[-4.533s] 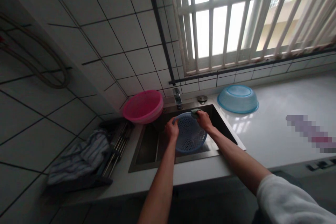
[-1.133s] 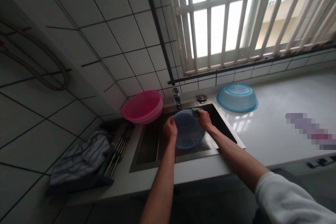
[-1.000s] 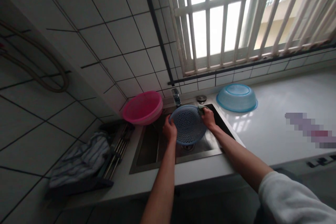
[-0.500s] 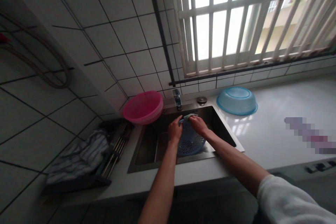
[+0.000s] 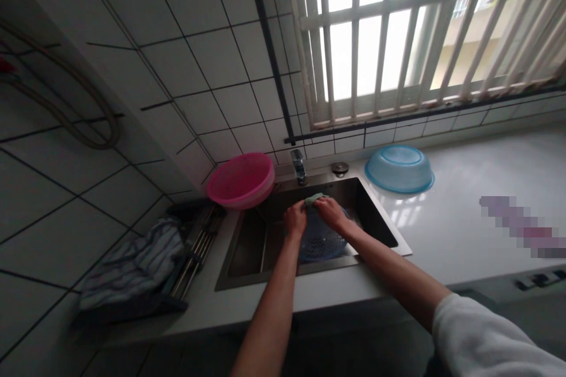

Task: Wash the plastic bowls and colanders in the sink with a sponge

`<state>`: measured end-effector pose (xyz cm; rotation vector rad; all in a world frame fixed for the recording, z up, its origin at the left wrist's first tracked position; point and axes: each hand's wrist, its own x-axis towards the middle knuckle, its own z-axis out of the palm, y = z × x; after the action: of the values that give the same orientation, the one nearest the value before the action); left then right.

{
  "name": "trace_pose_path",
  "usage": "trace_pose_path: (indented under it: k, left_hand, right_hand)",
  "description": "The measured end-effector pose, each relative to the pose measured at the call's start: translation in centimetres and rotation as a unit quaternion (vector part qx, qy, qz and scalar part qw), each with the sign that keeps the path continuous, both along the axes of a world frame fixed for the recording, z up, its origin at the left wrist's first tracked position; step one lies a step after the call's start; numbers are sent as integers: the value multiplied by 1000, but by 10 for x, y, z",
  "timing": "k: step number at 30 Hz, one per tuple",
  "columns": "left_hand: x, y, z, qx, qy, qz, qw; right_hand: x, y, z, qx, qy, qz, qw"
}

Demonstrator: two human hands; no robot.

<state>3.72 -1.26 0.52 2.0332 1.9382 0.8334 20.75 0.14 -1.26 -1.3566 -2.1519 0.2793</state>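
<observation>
A blue plastic colander (image 5: 322,241) with a pattern of holes is held tilted in the steel sink (image 5: 247,253). My left hand (image 5: 295,219) is closed on its upper rim at the left. With my right hand (image 5: 331,212) I grip a pale green cloth (image 5: 315,198), which is folded over the rim close to my left fingers. The cloth is partly hidden under my right fingers. Behind both hands stands the faucet (image 5: 298,166).
A pink basin (image 5: 242,181) leans at the sink's back left corner. An upturned blue basin (image 5: 400,169) lies on the white counter (image 5: 455,230) to the right, near a drain strainer (image 5: 340,168). At left, a striped cloth (image 5: 137,262) rests on a dark rack (image 5: 192,259).
My right hand and the green cloth have slid left along the colander's rim, closer to my left hand. My left hand stays almost where it was.
</observation>
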Motion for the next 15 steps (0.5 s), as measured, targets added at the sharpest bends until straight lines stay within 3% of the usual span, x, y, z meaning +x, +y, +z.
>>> trace_pose_path:
  k: [2,7,9,12,15]
  left_hand:
    - [0,-1,0,3,-8,12,1000]
    - [-15,1,2,47,-74,107,990]
    - [-18,3,2,50,-81,117,989]
    - [-14,4,0,48,-74,67,994]
    - [-8,4,-2,38,-67,-20,997]
  right_hand:
    - [-3,0,2,0,11,-1,1000]
    - [38,11,-4,-22,101,-160,982]
    - [49,13,-7,-27,113,-191,975]
    - [42,9,-6,-7,89,-168,982]
    - [19,0,1,12,40,-79,996]
